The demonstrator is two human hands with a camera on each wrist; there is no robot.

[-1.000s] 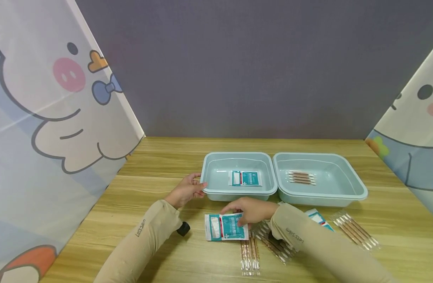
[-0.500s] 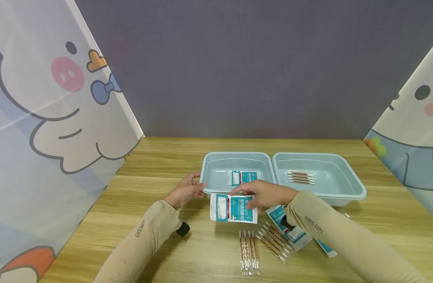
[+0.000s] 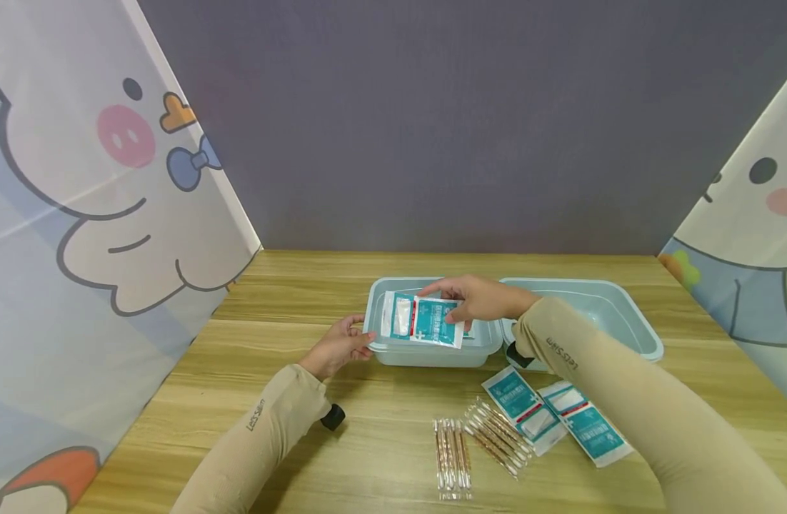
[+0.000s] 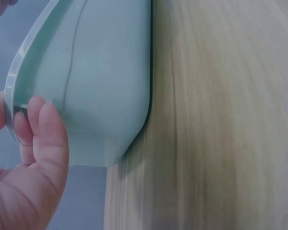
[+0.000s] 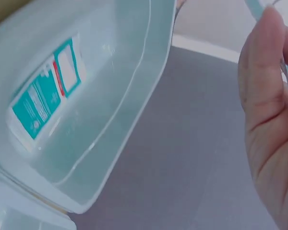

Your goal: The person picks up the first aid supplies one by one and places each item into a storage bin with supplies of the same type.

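My right hand [image 3: 472, 300] pinches a teal and white packet [image 3: 423, 319] and holds it just above the left pale-green tray [image 3: 432, 353]. Another teal packet [image 5: 48, 93] lies on that tray's floor, clear in the right wrist view and mostly hidden behind the held packet in the head view. My left hand [image 3: 338, 345] grips the left end of the same tray, its fingers [image 4: 41, 132] curled under the rim [image 4: 12, 86]. The right tray [image 3: 631, 321] stands beside it, its contents hidden by my right arm.
On the wooden table [image 3: 291, 300] in front of the trays lie two more teal packets [image 3: 518, 407] [image 3: 585, 423] and two bundles of wrapped swabs [image 3: 453, 457] [image 3: 498, 437]. Cartoon curtains stand at the left [image 3: 98, 214] and right [image 3: 753, 235], with a grey wall behind.
My right hand has lifted the teal packet off the table and carried it away from me to above the left tray. The left hand has stayed on the tray's end.
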